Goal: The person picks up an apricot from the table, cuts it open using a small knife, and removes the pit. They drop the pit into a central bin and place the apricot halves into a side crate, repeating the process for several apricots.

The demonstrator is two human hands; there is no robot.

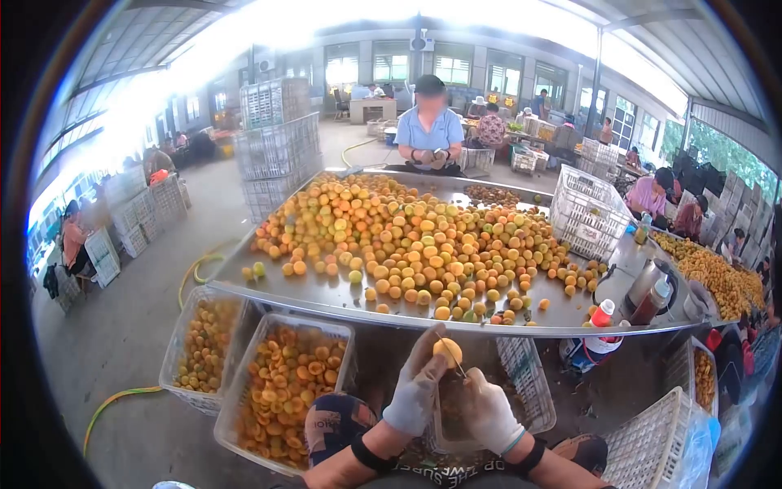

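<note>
My left hand (416, 393), in a white glove, is closed around a yellow-orange apricot (448, 352) just in front of the table edge. In the gloved fingers of my right hand (490, 413) is a thin metal tool (459, 369), its far end against the apricot; whether it is a knife or a wire cannot be made out. Below both hands, a plastic crate (450, 442) stands between my knees, its contents partly hidden. A large heap of whole apricots (391, 228) covers much of the metal table (326, 303) ahead.
Crates of halved apricots (285, 391) and smaller fruit pieces (208, 346) stand at my left. White crates (588, 213), a thermos (649, 287) and a red-capped bottle (603, 313) are at the right. Across the table sits a co-worker (429, 130). An empty-looking crate (652, 440) stands right of my knee.
</note>
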